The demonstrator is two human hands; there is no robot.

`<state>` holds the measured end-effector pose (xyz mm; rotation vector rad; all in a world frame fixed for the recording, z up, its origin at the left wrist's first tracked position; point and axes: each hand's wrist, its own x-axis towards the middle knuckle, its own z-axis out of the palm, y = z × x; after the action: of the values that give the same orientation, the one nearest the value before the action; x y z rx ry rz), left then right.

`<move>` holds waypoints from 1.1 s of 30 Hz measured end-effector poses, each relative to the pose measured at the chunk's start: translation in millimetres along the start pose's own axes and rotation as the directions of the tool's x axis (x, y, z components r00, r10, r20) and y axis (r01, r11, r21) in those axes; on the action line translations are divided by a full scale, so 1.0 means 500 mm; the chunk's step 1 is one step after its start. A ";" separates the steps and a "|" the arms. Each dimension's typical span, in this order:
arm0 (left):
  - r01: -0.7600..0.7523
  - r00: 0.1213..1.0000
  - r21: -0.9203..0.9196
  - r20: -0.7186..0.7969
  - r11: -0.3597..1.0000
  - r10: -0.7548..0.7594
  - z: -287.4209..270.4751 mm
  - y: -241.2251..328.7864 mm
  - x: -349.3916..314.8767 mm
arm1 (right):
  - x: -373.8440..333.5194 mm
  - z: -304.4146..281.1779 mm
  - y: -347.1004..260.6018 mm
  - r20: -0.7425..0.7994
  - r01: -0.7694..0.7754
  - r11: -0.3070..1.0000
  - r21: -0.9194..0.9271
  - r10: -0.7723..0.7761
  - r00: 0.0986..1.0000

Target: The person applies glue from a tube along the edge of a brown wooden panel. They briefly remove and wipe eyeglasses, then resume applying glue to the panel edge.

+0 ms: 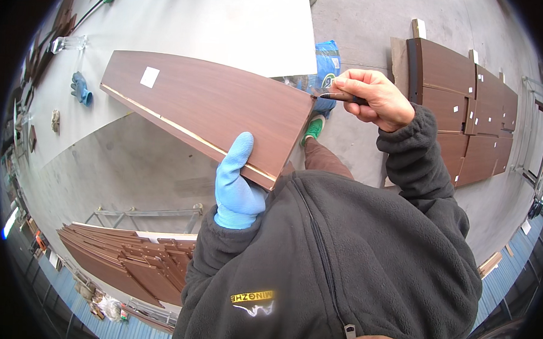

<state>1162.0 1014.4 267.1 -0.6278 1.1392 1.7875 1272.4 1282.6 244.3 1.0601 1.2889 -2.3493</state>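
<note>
A long dark-brown wood-grain board (207,106) lies slanting across the middle, its far part over a white-topped table and its near end close to my body. It bears a white square label and a pale strip along its lower edge. My left hand (237,189), in a light-blue glove, grips the board's near lower edge, thumb on its face. My bare right hand (377,101) is closed on a slim dark pen-like tool (341,97), whose tip is at the board's upper right corner. Whether the tip touches is hard to tell.
On the white table (241,23) lie a blue glove (81,90) and a clear plastic item (70,43). A blue bag (327,63) stands behind the board's corner. Brown panels (474,112) lie at right; more stacked panels (128,257) are at lower left by a metal rack (142,213).
</note>
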 end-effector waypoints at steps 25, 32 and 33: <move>0.014 1.000 0.014 0.000 1.000 -0.014 0.021 0.000 -0.003 | 0.007 -0.013 0.012 -0.084 0.023 0.996 -0.087 -0.030 0.996; 0.020 1.000 0.005 0.007 1.000 -0.020 0.030 0.009 -0.013 | 0.032 -0.031 0.037 -0.232 0.025 0.992 -0.120 -0.053 0.971; 0.024 1.000 0.007 -0.009 1.000 -0.024 0.030 0.010 -0.012 | 0.031 -0.035 0.039 -0.272 0.009 0.994 -0.111 -0.039 0.961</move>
<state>1161.2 1024.3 280.8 -0.6437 1.1391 1.7618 1280.3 1287.4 215.6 1.3785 1.5137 -2.1764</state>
